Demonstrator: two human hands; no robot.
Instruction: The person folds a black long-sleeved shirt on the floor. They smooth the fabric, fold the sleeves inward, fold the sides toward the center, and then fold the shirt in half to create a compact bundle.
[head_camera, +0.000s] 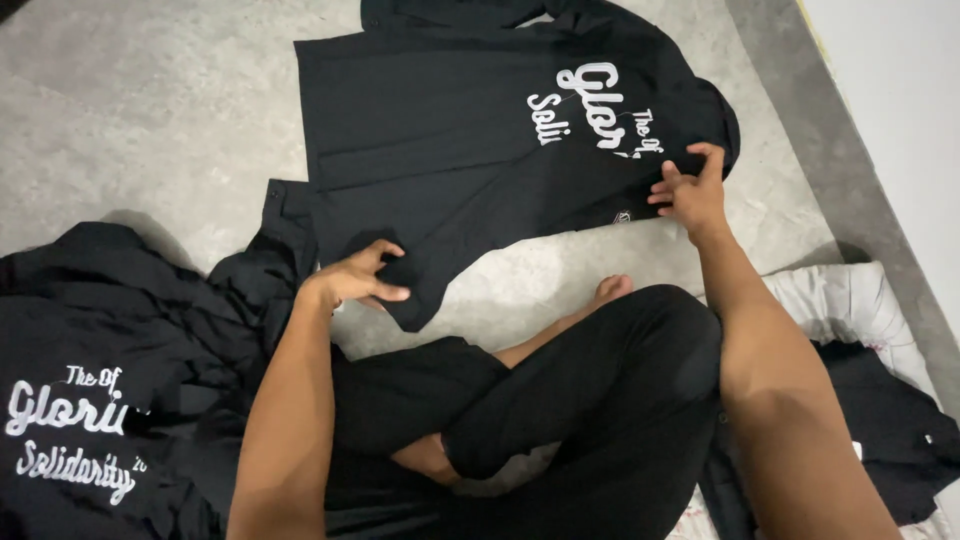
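Black shirt spread on grey floor – partly folded

Back side up, white script lettering near the right edge; sleeve end bunched at lower left where the left hand pinches it – right hand presses the right edge flat.

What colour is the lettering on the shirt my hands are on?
White, on the black shirt; clearest in the head view.

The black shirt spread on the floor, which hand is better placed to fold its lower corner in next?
Probably the left hand: it already pinches the black shirt at its lower corner. The right hand rests flat on the far edge by the white lettering, better suited to steadying the cloth.
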